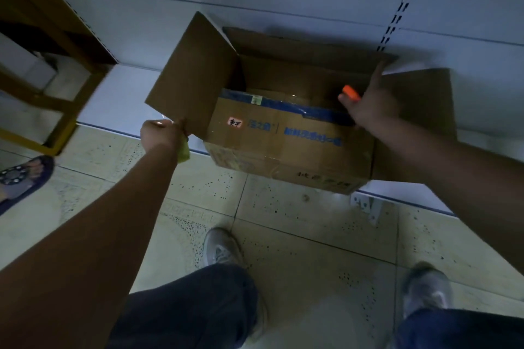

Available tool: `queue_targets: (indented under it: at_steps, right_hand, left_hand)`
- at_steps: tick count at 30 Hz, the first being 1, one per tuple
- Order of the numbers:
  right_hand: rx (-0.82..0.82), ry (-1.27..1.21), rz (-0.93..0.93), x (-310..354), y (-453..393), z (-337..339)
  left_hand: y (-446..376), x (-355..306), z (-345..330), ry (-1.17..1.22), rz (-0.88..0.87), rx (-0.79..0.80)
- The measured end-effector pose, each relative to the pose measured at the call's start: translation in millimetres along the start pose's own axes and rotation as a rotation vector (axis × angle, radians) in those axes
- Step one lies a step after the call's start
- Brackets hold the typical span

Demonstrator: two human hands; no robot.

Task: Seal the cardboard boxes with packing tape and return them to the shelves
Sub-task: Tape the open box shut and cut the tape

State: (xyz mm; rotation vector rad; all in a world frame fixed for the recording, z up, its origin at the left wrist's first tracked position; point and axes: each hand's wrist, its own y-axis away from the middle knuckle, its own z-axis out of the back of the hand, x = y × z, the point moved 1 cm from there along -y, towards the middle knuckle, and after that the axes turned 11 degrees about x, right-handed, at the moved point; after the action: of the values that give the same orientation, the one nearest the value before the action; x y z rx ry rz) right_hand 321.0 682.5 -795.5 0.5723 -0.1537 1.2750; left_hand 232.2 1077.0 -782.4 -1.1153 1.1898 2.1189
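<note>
1. The cardboard box [286, 147] stood on the low white shelf [127, 93] at floor level, its near bottom edge overhanging the shelf lip above the tiled floor [283, 221]. All four top flaps were open.
2. The left flap [192, 73] stood raised and tilted outward; the right flap [425, 99] lay folded out, partly behind the right forearm.
3. The near flap hung down over the box front, carrying blue print and a small red-and-white label [234, 122].
4. The left hand [163, 132] was clamped on the lower corner of the left flap, thumb and fingers pinching the cardboard. Something yellow-green [183, 151] showed beneath this hand; what it was could not be told.
5. The right hand [368, 102] reached over the right rim of the box, fingers spread toward the far flap. An orange object [351, 92] lay against the thumb side of this hand; whether the hand gripped it could not be told.
6. The interior of the box was dark; contents could not be made out.
7. The person's two grey shoes [222, 249] stood on the floor before the shelf. A second person's sandalled foot [22, 178] showed at the left edge, beside a yellow-framed stand [65, 122].
</note>
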Motion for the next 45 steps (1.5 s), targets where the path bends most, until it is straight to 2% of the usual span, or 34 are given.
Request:
queue_targets:
  at_steps: [2,5,6,7,10,12,14,16,18,19,20,22,24,25,27,30,32,34,36,40,42,45]
  right_hand:
    - [0.101,0.113,0.019,9,-12,7]
    - [0.481,0.323,0.159,19,-14,-8]
    - [0.535,0.411,0.203,19,-9,-14]
    - [0.512,0.481,0.259,19,-3,-17]
    - [0.282,0.528,0.436,21,30,3]
    - [0.18,0.598,0.635,16,61,33]
    - [0.176,0.625,0.927,9,100,59]
    - [0.308,0.732,1.109,0,143,66]
    - [0.557,0.859,1.044,-9,181,52]
    - [0.657,0.868,0.967,-16,193,41]
    - [0.735,0.805,0.88,-23,202,30]
    - [0.855,0.435,0.691,-36,201,8]
    - [0.786,0.157,0.562,-47,176,-11]
    - [0.725,0.138,0.517,-47,161,-18]
    - [0.609,0.272,0.478,-43,128,-28]
    - [0.585,0.537,0.388,-27,85,-42]
    - [0.54,0.59,0.345,-14,65,-48]
    - [0.336,0.644,0.41,-7,54,-47]
    - [0.116,0.668,0.483,-8,48,-39]
    - [-0.143,0.73,0.523,0,37,-36]
    - [-0.169,0.709,0.489,16,26,-30]
    - [-0.072,0.96,0.6,31,18,-36]
  left_hand:
    - [-4,1,4,-0.02,-0.001,0.016]
    - [-4,9,9,-0.08,-0.002,0.034]
    - [-1,10,14,-0.107,-0.011,0.032]
    - [1,11,18,-0.113,-0.021,0.03]
    - [10,13,35,-0.088,0.022,0.122]
    - [24,11,45,-0.034,0.033,0.192]
    - [35,13,50,-0.034,0.081,0.251]
    - [47,13,52,-0.045,0.116,0.324]
    - [58,12,46,-0.159,0.07,0.371]
    - [67,10,39,-0.35,0.001,0.4]
    - [78,10,31,-0.584,-0.092,0.416]
    - [100,16,8,-0.933,-0.265,0.369]
    - [114,27,-15,-1.049,-0.335,0.315]
    - [117,32,-24,-1.086,-0.352,0.25]
    - [115,37,-37,-1.13,-0.374,0.115]
    - [106,38,-49,-1.212,-0.452,0.026]
    - [100,43,-54,-1.381,-0.56,0.046]
    - [93,53,-50,-1.452,-0.674,0.102]
    - [86,59,-37,-1.471,-0.737,0.133]
    - [70,62,-13,-1.43,-0.871,0.179]
    - [64,61,-6,-1.426,-0.953,0.167]
    - [59,59,2,-1.392,-0.974,0.151]
